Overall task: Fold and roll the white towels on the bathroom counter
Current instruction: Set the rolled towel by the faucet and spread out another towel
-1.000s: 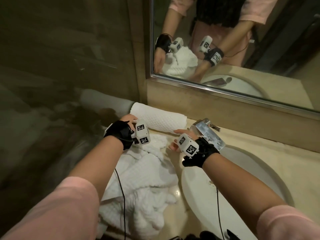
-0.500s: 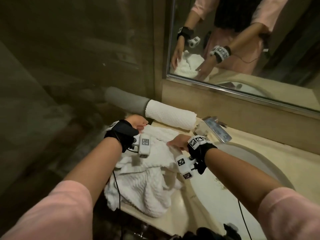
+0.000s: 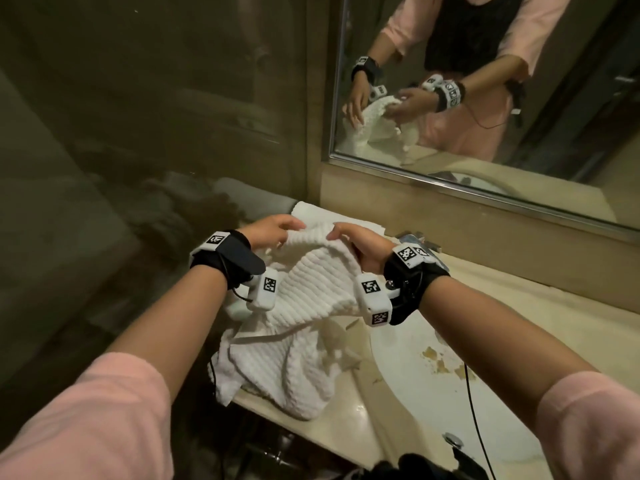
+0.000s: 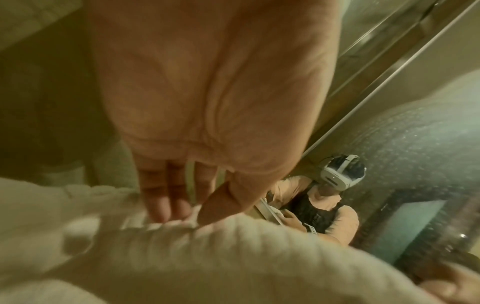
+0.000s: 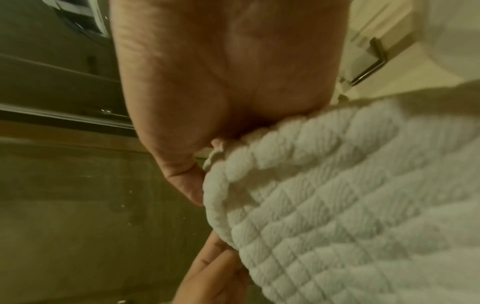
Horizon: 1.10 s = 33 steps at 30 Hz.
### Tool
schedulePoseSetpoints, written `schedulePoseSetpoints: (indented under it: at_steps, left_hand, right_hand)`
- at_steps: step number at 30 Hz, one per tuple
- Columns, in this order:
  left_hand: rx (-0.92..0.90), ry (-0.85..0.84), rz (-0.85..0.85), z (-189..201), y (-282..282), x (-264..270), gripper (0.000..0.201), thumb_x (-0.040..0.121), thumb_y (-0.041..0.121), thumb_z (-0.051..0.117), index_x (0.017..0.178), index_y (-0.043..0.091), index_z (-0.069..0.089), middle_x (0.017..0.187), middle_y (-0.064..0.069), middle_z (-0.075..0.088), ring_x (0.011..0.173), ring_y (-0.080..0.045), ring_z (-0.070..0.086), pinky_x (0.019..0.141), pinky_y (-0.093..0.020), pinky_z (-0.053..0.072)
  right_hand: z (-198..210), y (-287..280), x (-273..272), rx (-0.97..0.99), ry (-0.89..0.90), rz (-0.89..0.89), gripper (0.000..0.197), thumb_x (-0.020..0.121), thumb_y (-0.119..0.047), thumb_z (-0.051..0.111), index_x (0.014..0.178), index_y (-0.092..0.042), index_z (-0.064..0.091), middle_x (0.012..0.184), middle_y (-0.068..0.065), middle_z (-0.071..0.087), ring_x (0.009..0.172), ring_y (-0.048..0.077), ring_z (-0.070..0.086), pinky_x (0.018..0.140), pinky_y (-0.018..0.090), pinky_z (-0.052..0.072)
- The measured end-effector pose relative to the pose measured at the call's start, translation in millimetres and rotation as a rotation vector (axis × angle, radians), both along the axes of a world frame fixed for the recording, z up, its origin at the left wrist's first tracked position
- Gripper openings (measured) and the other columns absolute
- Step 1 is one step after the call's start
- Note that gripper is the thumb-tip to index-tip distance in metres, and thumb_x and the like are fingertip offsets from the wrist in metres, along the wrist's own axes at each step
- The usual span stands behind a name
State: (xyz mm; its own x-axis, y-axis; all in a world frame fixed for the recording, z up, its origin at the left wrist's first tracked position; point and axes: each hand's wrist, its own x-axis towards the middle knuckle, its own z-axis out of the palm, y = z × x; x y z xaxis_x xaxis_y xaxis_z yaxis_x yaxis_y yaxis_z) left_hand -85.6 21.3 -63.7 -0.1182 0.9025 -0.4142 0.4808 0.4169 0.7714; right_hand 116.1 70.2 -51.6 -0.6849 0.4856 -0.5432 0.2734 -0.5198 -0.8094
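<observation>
A crumpled white waffle towel (image 3: 304, 306) hangs from both hands over the counter's left end, its lower part bunched on the counter edge. My left hand (image 3: 273, 232) pinches the towel's upper edge, thumb against fingers, as the left wrist view shows on the towel (image 4: 182, 242) with the left hand (image 4: 179, 209). My right hand (image 3: 356, 242) grips the same edge a little to the right; in the right wrist view the towel (image 5: 350, 205) sits bunched in that right hand (image 5: 207, 164). Behind the hands lies a rolled white towel (image 3: 311, 213), partly hidden.
A white sink basin (image 3: 433, 375) sits right of the towel in the beige counter (image 3: 554, 313). A chrome faucet (image 3: 419, 240) stands behind my right wrist. A mirror (image 3: 485, 98) runs along the back wall, and a dark glass wall (image 3: 138, 133) closes the left side.
Both hands left the counter and took hold of the loose towel's upper edge, lifting it up in front of the rolled towel. The towel now hangs instead of lying heaped.
</observation>
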Motion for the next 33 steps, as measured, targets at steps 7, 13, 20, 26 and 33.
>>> schedulePoseSetpoints:
  at_steps: [7,13,20,26,33]
  left_hand:
    - [0.057,-0.188,0.088,46,-27,17,0.018,0.099,0.027,0.044,0.105,0.020,0.060,0.103,-0.002,0.061,0.094,-0.016,0.057,0.076,-0.021,0.047]
    - [0.077,-0.498,0.041,73,-69,48,0.037,0.101,0.045,0.037,0.114,0.022,0.063,0.121,-0.005,0.065,0.104,-0.014,0.063,0.086,-0.031,0.051]
    - [-0.053,-0.660,0.045,100,-125,102,0.089,0.075,0.084,0.038,0.132,0.018,0.056,0.133,-0.010,0.057,0.126,-0.027,0.052,0.111,-0.045,0.035]
    - [0.106,-0.486,0.027,134,-175,171,0.051,0.091,0.059,0.036,0.105,0.021,0.068,0.103,0.001,0.073,0.092,-0.009,0.070,0.074,-0.024,0.057]
    - [0.329,-0.400,-0.060,160,-211,219,0.031,0.100,0.031,0.042,0.110,0.010,0.063,0.103,-0.003,0.070,0.091,-0.012,0.065,0.082,-0.027,0.052]
  right_hand:
    - [51,-19,11,-0.007,0.242,-0.014,0.041,0.073,-0.019,0.050,0.111,-0.004,0.058,0.102,0.020,0.059,0.091,0.033,0.058,0.090,0.041,0.046]
    - [93,-43,42,0.047,0.362,-0.002,0.042,0.067,-0.022,0.057,0.104,-0.004,0.061,0.090,0.014,0.064,0.082,0.027,0.061,0.082,0.037,0.049]
    - [123,-91,112,0.183,0.404,-0.062,0.032,0.079,-0.025,0.047,0.099,-0.006,0.065,0.083,0.009,0.069,0.076,0.022,0.064,0.079,0.033,0.049]
    - [147,-142,175,0.211,0.502,-0.162,0.033,0.086,-0.024,0.043,0.097,-0.004,0.066,0.084,0.011,0.069,0.076,0.022,0.065,0.075,0.030,0.053]
    - [179,-200,230,0.274,0.645,-0.210,0.046,0.074,-0.028,0.052,0.111,-0.002,0.061,0.090,0.012,0.069,0.082,0.022,0.065,0.078,0.031,0.053]
